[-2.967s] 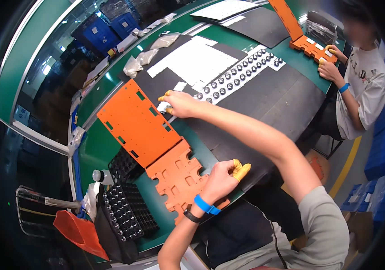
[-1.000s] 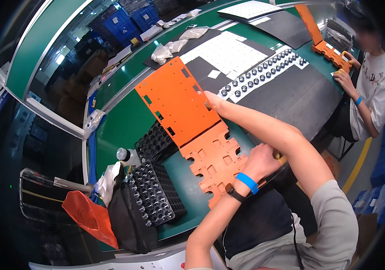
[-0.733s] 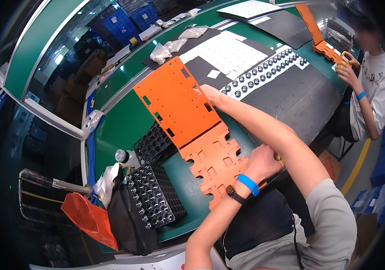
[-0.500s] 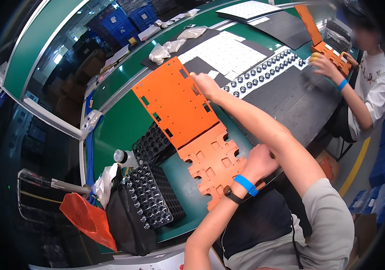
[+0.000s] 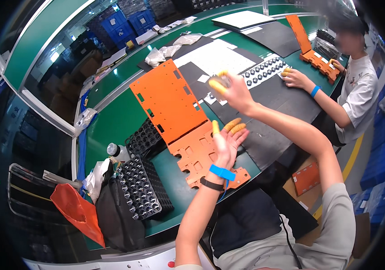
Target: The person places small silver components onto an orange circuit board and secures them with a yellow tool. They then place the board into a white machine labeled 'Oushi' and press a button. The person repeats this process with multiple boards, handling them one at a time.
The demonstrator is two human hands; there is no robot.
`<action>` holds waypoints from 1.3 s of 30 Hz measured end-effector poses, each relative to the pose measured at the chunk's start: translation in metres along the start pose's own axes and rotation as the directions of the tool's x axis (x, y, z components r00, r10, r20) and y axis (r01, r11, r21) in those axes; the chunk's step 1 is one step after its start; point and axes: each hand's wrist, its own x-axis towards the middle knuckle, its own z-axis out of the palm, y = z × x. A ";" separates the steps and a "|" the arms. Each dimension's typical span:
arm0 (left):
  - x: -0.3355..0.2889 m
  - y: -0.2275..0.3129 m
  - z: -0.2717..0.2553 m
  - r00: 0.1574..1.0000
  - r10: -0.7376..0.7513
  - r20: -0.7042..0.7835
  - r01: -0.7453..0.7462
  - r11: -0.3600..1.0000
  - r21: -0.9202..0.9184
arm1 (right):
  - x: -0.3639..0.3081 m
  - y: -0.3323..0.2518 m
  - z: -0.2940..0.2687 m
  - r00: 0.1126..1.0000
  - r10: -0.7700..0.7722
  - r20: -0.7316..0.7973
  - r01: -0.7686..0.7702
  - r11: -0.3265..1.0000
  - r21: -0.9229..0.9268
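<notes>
An orange hinged panel assembly (image 5: 170, 101) stands open on the green bench: its flat plate is tilted up, and its lower part with cutouts (image 5: 192, 155) lies toward me. Over the lower part my left hand (image 5: 229, 141) is held palm up, fingers spread and bare of any object, with yellow finger covers on some fingertips. My right hand (image 5: 235, 92) is raised beyond it, near the close end of a white sheet carrying rows of black round parts (image 5: 264, 72). Motion smears its fingers, and a greyish blur between thumb and forefinger cannot be made out.
Black trays of round cells (image 5: 141, 189) and a bottle (image 5: 117, 150) stand at the left. A red bag (image 5: 73, 211) hangs near the bench edge. Black mats (image 5: 273, 130) cover the right side, where a co-worker (image 5: 359, 85) handles another orange panel (image 5: 320, 63).
My right hand has let go of the orange plate's right edge and moved right. My left hand has moved up and left from the near edge and opened. The co-worker's hand has shifted to the sheet.
</notes>
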 end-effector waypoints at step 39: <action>-0.021 0.011 0.016 0.987 -0.017 -0.160 0.005 0.997 -0.080 | 0.113 0.191 0.057 0.994 -0.016 0.109 0.104 0.478 -0.872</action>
